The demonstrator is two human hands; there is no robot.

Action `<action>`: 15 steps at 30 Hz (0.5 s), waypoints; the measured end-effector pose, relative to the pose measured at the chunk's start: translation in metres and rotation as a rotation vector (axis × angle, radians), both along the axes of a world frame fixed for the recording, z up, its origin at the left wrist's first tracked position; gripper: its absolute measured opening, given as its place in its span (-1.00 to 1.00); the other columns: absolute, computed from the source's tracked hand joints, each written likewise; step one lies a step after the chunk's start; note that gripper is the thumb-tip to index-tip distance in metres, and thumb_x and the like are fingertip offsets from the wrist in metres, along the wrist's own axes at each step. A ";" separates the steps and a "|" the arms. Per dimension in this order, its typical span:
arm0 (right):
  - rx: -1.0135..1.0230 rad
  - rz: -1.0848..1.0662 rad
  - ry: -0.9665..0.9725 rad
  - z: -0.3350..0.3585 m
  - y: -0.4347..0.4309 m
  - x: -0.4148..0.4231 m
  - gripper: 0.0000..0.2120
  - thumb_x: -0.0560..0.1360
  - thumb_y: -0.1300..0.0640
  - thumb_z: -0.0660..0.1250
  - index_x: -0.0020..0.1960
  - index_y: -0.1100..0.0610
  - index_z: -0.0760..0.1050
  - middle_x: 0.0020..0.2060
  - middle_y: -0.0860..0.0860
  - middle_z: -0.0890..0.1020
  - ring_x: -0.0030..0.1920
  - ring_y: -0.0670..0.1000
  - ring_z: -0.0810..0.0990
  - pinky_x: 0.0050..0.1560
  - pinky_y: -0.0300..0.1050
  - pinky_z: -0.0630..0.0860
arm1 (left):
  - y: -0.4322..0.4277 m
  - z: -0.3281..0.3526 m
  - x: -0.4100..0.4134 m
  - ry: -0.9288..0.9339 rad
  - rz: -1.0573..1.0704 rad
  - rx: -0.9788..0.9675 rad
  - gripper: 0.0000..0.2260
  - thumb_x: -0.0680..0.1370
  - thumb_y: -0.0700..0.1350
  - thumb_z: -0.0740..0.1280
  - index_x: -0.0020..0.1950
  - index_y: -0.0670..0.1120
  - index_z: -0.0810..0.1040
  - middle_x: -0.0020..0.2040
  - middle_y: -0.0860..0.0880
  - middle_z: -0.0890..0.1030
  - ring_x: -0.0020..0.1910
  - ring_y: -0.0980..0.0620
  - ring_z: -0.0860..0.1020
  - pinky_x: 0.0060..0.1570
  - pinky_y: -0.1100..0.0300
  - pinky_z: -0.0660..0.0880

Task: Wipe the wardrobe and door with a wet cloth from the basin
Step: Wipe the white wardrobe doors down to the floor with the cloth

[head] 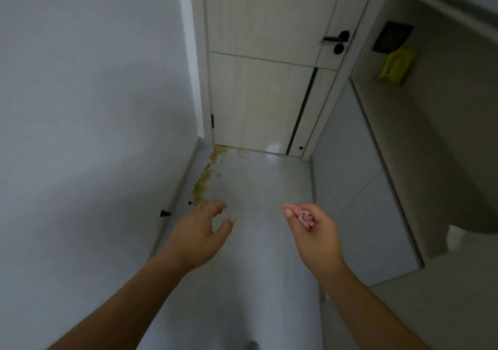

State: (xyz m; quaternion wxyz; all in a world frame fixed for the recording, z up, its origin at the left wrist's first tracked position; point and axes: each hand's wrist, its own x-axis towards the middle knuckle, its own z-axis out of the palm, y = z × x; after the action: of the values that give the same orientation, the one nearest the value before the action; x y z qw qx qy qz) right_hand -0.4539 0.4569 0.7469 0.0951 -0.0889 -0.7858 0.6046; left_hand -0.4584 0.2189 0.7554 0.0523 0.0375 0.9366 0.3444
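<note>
A pale wood-grain door [264,61] with a black lever handle [336,38] stands shut at the end of a narrow passage. My left hand [199,231] reaches forward over the floor, fingers apart and holding nothing. My right hand [312,228] is curled around a small bunched pink cloth [303,216], of which only a bit shows between the fingers. A light cabinet front [358,188], perhaps the wardrobe, runs along the right side. No basin is in view.
A white wall [89,107] closes the left side, with a small black doorstop [165,213] near its base. A yellowish stain [204,177] runs along the pale floor toward the door. On the right, an open niche [431,123] holds a yellow packet [396,65] and a black panel [392,37].
</note>
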 end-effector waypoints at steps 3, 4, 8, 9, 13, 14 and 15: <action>0.227 -0.003 0.078 0.011 0.040 -0.058 -0.85 0.54 0.16 0.46 -0.10 -0.09 0.64 -0.10 -0.08 0.63 -0.08 -0.14 0.64 0.03 -0.31 0.49 | 0.030 0.014 -0.066 0.016 -0.007 0.000 -0.33 0.45 0.39 0.13 0.32 -0.03 0.57 0.12 0.05 0.57 0.14 0.03 0.59 0.10 0.17 0.48; 0.300 0.005 0.099 0.013 0.052 -0.079 -0.89 0.54 0.15 0.45 -0.08 -0.06 0.65 -0.09 -0.16 0.62 -0.04 -0.13 0.63 0.07 -0.28 0.50 | 0.037 0.018 -0.087 0.014 -0.010 -0.007 -0.37 0.47 0.37 0.18 0.33 -0.03 0.56 0.14 0.03 0.58 0.15 0.02 0.59 0.12 0.15 0.49; 0.495 0.020 0.210 0.024 0.090 -0.168 -0.86 0.54 0.06 0.37 -0.01 0.08 0.68 -0.06 -0.15 0.62 0.04 0.01 0.61 0.14 -0.14 0.49 | 0.054 0.025 -0.173 0.016 -0.028 -0.080 -0.61 0.62 0.13 0.30 0.38 -0.03 0.52 0.26 -0.02 0.59 0.22 -0.01 0.57 0.11 0.22 0.40; 0.546 0.022 0.252 0.025 0.097 -0.189 -0.83 0.53 0.06 0.35 -0.01 0.10 0.68 -0.04 -0.10 0.64 0.04 0.02 0.60 0.15 -0.18 0.46 | 0.056 0.027 -0.194 0.022 -0.039 -0.092 -0.61 0.62 0.13 0.29 0.38 -0.02 0.52 0.27 -0.02 0.59 0.22 -0.01 0.57 0.11 0.21 0.40; 0.673 0.028 0.350 0.031 0.119 -0.279 -0.77 0.56 0.04 0.28 -0.01 0.12 0.67 -0.02 -0.01 0.67 0.02 -0.08 0.49 0.17 -0.50 0.27 | 0.062 0.032 -0.286 0.033 -0.069 -0.127 -0.59 0.63 0.16 0.26 0.41 -0.01 0.48 0.30 -0.01 0.57 0.23 -0.01 0.56 0.12 0.19 0.41; 0.694 0.024 0.363 0.032 0.124 -0.302 -0.80 0.56 0.07 0.30 0.00 0.13 0.67 -0.02 0.00 0.67 0.02 -0.08 0.49 0.18 -0.52 0.24 | 0.064 0.031 -0.312 0.037 -0.074 -0.121 -0.59 0.64 0.16 0.26 0.41 -0.02 0.48 0.30 -0.02 0.57 0.23 -0.01 0.56 0.11 0.20 0.40; 0.721 0.015 0.379 0.034 0.128 -0.326 -0.83 0.56 0.11 0.33 0.00 0.14 0.67 -0.01 0.02 0.67 0.03 -0.05 0.49 0.18 -0.51 0.24 | 0.067 0.032 -0.340 0.052 -0.082 -0.114 -0.59 0.64 0.15 0.26 0.41 -0.03 0.49 0.30 -0.03 0.57 0.23 -0.01 0.56 0.11 0.20 0.40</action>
State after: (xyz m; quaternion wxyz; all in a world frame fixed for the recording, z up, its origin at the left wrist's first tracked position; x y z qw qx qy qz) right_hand -0.7802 0.5848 0.7807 0.2588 0.0691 -0.9167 0.2965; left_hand -0.7980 0.2862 0.7873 0.0440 0.0818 0.9535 0.2869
